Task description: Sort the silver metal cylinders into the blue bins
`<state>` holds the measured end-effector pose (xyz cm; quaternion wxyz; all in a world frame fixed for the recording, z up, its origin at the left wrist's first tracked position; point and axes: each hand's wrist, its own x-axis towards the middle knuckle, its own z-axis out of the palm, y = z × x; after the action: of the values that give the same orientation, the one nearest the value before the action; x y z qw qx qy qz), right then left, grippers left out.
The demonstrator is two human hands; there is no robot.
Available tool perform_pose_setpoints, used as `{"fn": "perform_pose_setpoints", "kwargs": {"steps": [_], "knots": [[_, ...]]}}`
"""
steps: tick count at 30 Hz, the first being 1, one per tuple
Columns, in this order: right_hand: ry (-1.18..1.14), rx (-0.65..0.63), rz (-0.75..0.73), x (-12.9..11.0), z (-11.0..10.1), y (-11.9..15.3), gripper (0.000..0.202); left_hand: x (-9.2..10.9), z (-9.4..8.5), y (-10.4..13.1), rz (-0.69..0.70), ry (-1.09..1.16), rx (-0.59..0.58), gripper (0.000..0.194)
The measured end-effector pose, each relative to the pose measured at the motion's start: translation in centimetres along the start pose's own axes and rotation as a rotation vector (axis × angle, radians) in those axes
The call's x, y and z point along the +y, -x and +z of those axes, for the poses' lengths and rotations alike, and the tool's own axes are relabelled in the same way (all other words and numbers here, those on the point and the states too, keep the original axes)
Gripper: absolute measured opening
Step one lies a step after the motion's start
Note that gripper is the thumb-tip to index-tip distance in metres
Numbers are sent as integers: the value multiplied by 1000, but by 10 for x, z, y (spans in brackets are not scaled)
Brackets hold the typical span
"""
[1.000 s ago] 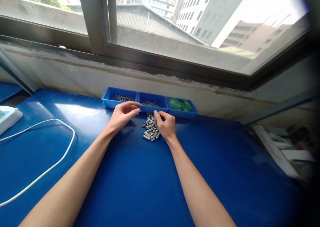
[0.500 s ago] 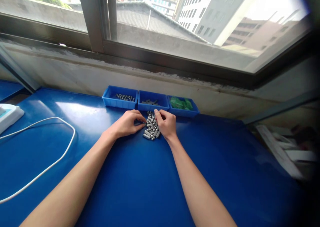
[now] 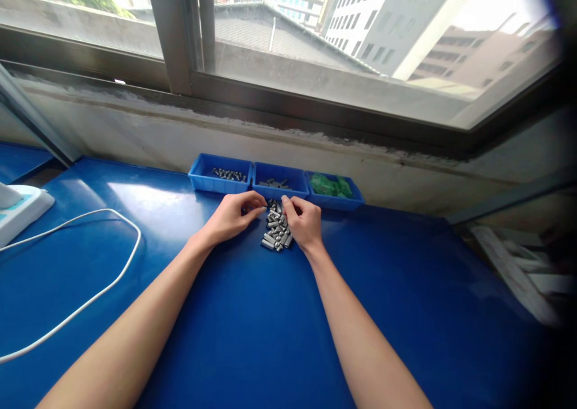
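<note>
A heap of small grey metal pieces point(image 3: 276, 234), short cylinders and bolt-like parts, lies on the blue table between my two hands. At the heap's upper left is my left hand point(image 3: 235, 216), its thumb and fingertips brought together in a pinch; a tiny dark spot shows at the tips, too small to name. My right hand point(image 3: 305, 221) is closed at the heap's right side, thumb up against the curled fingers. Whatever it may hold is hidden by the fingers.
Behind the heap stand three blue bins in a row: the left bin point(image 3: 220, 184) with small metal parts, the middle bin point(image 3: 280, 171) with grey cylinders, the right bin point(image 3: 341, 203) with green pieces. A white cable point(image 3: 118, 276) and power strip point(image 3: 33, 207) lie left.
My left fingertips have moved up from the heap's left edge toward its top, still pinched. The right hand stays almost in place. The whole view has shifted slightly.
</note>
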<state>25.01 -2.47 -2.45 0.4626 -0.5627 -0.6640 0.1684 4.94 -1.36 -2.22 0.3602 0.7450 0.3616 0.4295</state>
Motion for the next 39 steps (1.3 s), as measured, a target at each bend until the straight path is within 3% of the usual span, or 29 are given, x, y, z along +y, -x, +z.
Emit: {"fn": "perform_pose_setpoints", "kwargs": {"steps": [5, 23, 31, 39], "knots": [[-3, 2, 0, 1, 0, 0, 48, 3, -4, -4, -109, 283, 90, 29], [7, 8, -9, 3, 0, -1, 49, -3, -19, -11, -325, 706, 568, 45], [0, 10, -7, 1, -1, -1, 49, 5, -18, -11, -271, 767, 522, 59], [12, 10, -5, 1, 0, -1, 49, 8, -14, -10, -242, 697, 442, 54]]}}
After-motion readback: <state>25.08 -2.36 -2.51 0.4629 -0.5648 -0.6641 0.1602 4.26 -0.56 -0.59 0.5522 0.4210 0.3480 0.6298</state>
